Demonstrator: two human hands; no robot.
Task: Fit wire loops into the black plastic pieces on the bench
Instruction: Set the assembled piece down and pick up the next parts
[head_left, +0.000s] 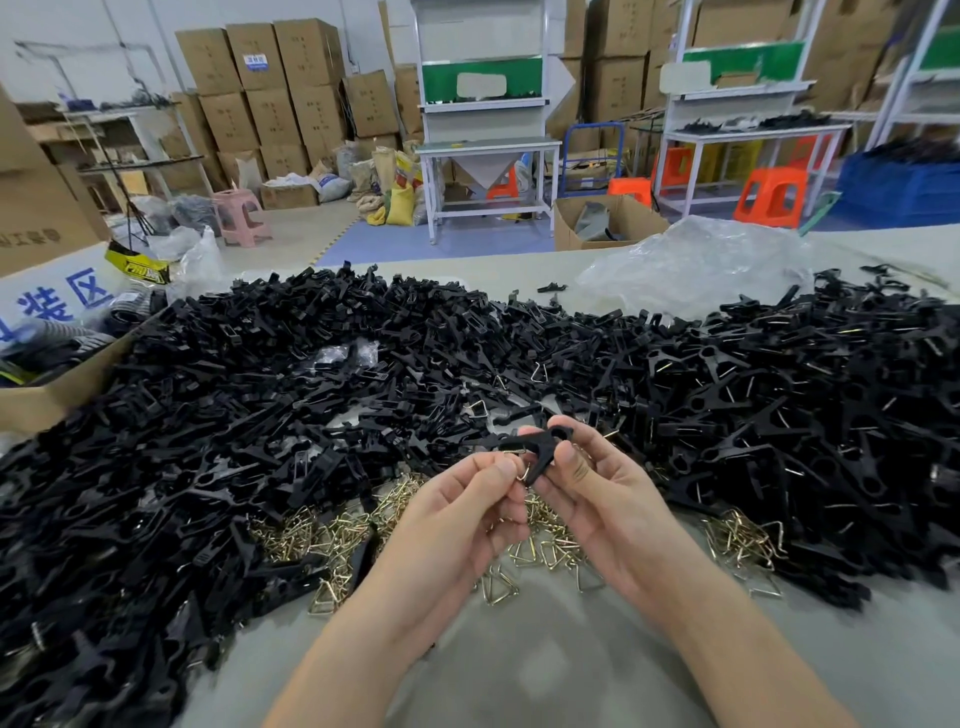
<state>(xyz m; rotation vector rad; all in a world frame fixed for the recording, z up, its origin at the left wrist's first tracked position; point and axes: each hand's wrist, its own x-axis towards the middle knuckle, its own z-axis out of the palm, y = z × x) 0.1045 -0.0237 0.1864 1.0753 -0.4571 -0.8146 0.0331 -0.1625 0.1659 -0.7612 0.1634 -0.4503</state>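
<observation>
Apparently the right hand (597, 488) pinches a black plastic piece (545, 441) steady so the left hand (467, 499), pinching a wire loop (522, 472) against it, can seat it, with spare loops (540, 553) just beneath.

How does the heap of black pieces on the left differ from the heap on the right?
The left heap shows almost no wire; the right heap has wire glinting in many pieces. The left heap spreads nearer to the viewer than the right heap. Both are loose black plastic on the bench.
</observation>
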